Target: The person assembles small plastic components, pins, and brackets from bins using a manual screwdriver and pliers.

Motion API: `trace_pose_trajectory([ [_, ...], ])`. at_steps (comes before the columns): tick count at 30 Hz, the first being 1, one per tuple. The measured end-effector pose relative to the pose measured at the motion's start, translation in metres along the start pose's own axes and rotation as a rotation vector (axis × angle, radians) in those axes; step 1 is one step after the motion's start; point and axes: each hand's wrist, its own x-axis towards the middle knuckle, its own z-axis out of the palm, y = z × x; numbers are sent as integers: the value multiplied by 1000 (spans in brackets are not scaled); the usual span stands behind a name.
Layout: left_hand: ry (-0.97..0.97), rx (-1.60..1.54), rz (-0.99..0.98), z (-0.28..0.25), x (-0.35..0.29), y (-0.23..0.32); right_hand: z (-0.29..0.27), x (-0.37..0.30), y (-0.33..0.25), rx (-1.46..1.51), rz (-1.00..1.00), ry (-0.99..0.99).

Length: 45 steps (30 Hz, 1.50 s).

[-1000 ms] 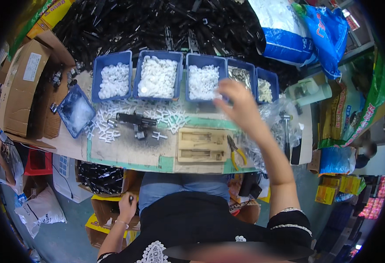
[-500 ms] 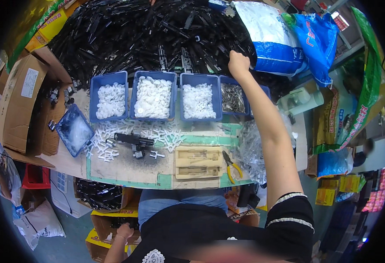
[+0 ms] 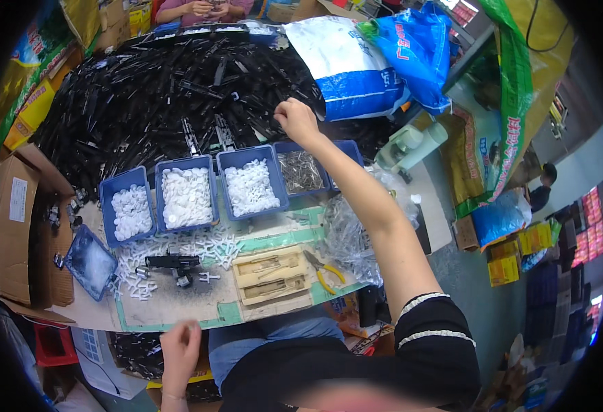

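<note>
My right hand (image 3: 298,122) reaches over the near right edge of a big heap of black plastic parts (image 3: 157,89). Its fingers are curled closed, and anything in them is hidden. My left hand (image 3: 180,347) is raised just off the table's near edge, its fingertips smeared by motion. On the table beyond it lie a black part with metal fittings (image 3: 171,261), a small white forked piece (image 3: 209,277) and many loose white forked pieces (image 3: 219,248). To the right are a cream fixture block (image 3: 271,275) and yellow-handled pliers (image 3: 325,271).
Blue bins hold white round pieces (image 3: 188,197) and small metal pieces (image 3: 300,172). A tilted blue tray (image 3: 90,262) and a cardboard box (image 3: 13,226) stand left. Clear plastic wrap (image 3: 353,237), a pale green bottle (image 3: 411,145) and a white-blue sack (image 3: 349,69) are right. Another person's hands (image 3: 209,9) show far off.
My left hand has come up from beside a box below the table to the table's edge. My right hand stays over the heap's edge, still closed. The view has shifted and tilted.
</note>
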Motion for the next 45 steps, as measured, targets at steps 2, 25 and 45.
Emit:
trace_pose_trajectory([
  [2, 366, 305, 367, 2, 19, 15, -21, -9, -30, 170, 11, -20],
  [25, 362, 349, 526, 19, 70, 15, -114, -234, -164, 182, -92, -678],
  [45, 157, 461, 1082, 58, 80, 30, -112, -254, -180, 69, -52, -537],
])
